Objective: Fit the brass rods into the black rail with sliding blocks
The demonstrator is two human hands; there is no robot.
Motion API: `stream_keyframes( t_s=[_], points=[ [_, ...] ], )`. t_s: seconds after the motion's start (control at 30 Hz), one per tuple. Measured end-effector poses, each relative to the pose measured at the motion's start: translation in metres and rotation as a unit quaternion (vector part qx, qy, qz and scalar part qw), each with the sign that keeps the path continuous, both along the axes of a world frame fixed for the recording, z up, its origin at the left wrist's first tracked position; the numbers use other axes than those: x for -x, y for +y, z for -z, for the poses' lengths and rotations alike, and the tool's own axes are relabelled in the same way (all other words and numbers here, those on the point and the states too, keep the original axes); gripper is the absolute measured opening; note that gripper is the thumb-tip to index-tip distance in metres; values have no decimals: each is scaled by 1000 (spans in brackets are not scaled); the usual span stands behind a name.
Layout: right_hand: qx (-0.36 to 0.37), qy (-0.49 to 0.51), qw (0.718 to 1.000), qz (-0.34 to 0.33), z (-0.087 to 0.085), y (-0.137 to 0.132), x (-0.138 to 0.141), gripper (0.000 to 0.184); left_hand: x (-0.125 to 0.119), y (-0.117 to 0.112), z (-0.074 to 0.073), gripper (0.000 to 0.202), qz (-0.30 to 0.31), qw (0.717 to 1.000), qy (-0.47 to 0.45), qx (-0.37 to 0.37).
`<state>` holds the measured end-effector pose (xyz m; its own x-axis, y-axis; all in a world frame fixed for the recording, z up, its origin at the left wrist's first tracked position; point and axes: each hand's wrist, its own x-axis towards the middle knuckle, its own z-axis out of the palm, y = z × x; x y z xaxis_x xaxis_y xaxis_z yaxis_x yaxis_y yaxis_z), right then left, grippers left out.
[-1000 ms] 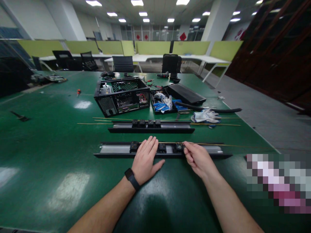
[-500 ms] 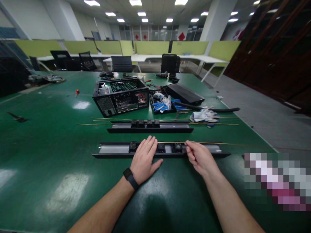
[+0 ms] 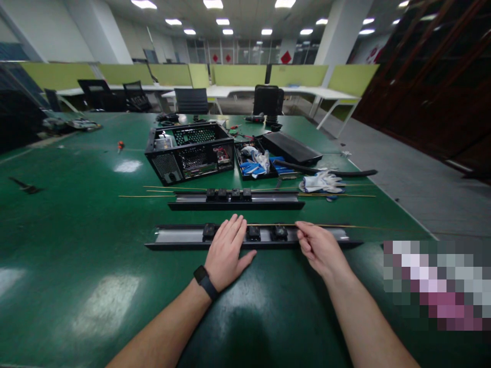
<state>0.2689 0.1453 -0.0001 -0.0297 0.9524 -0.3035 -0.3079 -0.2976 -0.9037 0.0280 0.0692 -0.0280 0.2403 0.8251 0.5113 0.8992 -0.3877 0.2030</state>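
A long black rail (image 3: 172,246) with a pale inner strip lies across the table in front of me. Small black blocks, among them one at the left (image 3: 209,231) and one at the right (image 3: 280,233), sit along it. My left hand (image 3: 226,250) lies flat with fingers outstretched over the rail's middle, covering part of it. My right hand (image 3: 320,248) pinches a thin brass-coloured rod (image 3: 268,225) that runs along the rail's far edge and out to the right. Whether the rod passes through the blocks is too small to tell.
Behind lies a second black rail (image 3: 230,206) with several blocks and thin rods. Farther back are an open computer case (image 3: 192,153), a tray with gloves (image 3: 255,161), a black panel (image 3: 291,147), white gloves (image 3: 322,181) and a black tube (image 3: 345,173). A screwdriver-like orange item (image 3: 120,145) lies left.
My right hand has shifted slightly to the right along the rod. My left hand stays on the rail, and the rail and blocks look the same.
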Motion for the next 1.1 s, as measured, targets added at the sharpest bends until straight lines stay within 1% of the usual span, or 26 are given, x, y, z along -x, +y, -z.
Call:
stream_keyframes(
  t_s=[0.1, 0.23, 0.47, 0.6, 0.8, 0.87, 1.0, 1.1],
  points=[
    [-6, 2, 1000, 15, 0, 1, -1, 25, 0, 0, 0, 76, 2, 1000, -1, 0],
    [-2, 1, 1000, 13, 2, 1, -2, 22, 0, 0, 0, 76, 7, 1000, 1, 3],
    [14, -1, 1000, 23, 0, 4, -12, 17, -2, -3, -2, 77, 41, 999, 7, 19],
    [20, -6, 1000, 22, 2, 6, -16, 16, -3, -3, -2, 77, 47, 999, 4, 20],
    [25, 3, 999, 28, -1, 5, -16, 20, -2, -2, -3, 77, 49, 998, 8, 25],
    [24, 3, 999, 37, -1, 5, -17, 20, -2, -1, -3, 77, 49, 998, 7, 25],
    [14, 2, 997, 78, 0, 8, -21, 17, -2, -2, -4, 77, 48, 998, 7, 28],
    [23, 13, 994, 107, -1, 11, -25, 15, -2, -2, -4, 76, 48, 998, 6, 27]
  ],
)
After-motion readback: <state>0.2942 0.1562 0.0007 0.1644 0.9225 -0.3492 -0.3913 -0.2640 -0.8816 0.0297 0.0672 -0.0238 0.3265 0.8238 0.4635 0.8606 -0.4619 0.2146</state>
